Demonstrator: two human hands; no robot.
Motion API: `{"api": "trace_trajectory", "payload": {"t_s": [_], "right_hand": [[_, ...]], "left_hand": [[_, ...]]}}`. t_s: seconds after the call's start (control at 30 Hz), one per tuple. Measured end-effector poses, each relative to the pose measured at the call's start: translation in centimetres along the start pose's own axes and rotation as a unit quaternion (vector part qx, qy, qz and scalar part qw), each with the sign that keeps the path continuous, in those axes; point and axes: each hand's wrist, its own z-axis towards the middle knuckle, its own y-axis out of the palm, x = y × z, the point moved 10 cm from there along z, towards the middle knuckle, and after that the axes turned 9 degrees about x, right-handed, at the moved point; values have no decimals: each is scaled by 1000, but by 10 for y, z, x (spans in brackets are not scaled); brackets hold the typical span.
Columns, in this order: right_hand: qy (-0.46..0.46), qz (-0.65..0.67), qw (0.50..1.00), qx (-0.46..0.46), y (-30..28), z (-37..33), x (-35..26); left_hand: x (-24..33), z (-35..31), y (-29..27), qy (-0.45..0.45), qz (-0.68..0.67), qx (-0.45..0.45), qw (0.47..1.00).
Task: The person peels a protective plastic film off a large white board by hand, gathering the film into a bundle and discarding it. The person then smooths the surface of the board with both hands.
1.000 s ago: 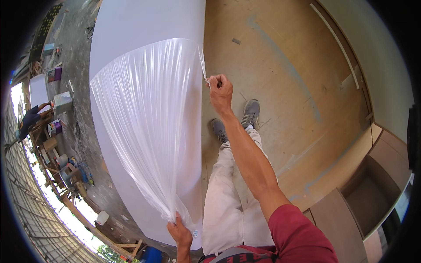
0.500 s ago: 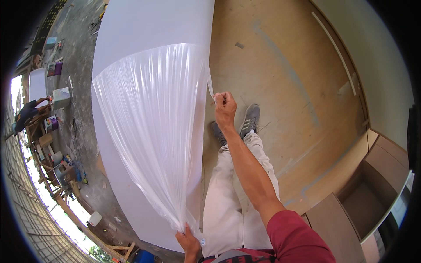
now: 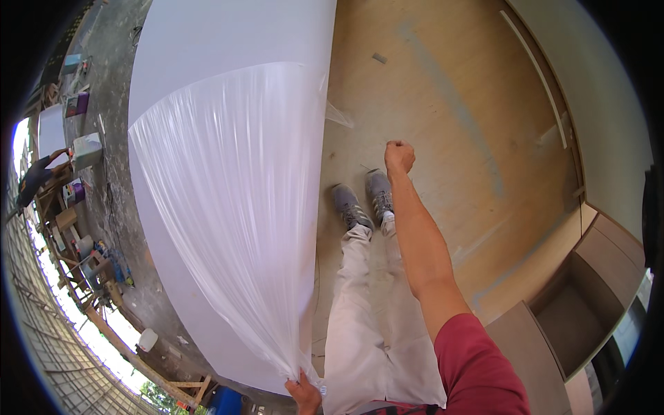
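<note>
A sheet of clear plastic film (image 3: 228, 166) lies over a long white panel (image 3: 228, 34), fanned out wide at its far end and gathered into tight pleats at the near end. My left hand (image 3: 304, 393) is closed on that bunched end, by the panel's near right edge. Over the wooden floor, right of the panel, my right hand (image 3: 400, 156) has its fingers curled together; whatever they hold, if anything, is hidden. A loose flap of film (image 3: 339, 115) sticks out past the panel's right edge, apart from the right hand.
My shoes (image 3: 356, 204) stand on the wooden floor (image 3: 449, 76) beside the panel. Brown cabinet boxes (image 3: 574, 304) are at the lower right. Across the grey floor on the left, a person (image 3: 41, 176) is beside a pale box (image 3: 87, 151), among boxes and clutter.
My right hand has moved right, away from the panel, and the film strip it pinched is out of it. My left hand keeps its hold. My feet have shifted.
</note>
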Motion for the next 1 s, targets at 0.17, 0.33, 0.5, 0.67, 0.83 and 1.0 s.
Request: {"api": "trace_trajectory", "payload": {"t_s": [0.17,0.33,0.5,0.67,0.83,1.0], "right_hand": [[9,346,921,-178,52,11,-86],[-7,396,880,-263,73,-2,-209],[-29,332,904,-266,93,7,-238],[-40,312,906,-282,102,13,-236],[-133,238,918,-287,115,22,-240],[-146,169,917,-330,126,14,-237]], "left_hand": [[-8,-6,11,4,91,-33,995],[-22,6,40,2,106,-69,992],[-19,14,67,-20,110,-58,992],[-21,8,76,-45,71,-50,995],[-26,1,83,-55,68,-52,995],[-33,-5,85,-83,107,-59,989]]}}
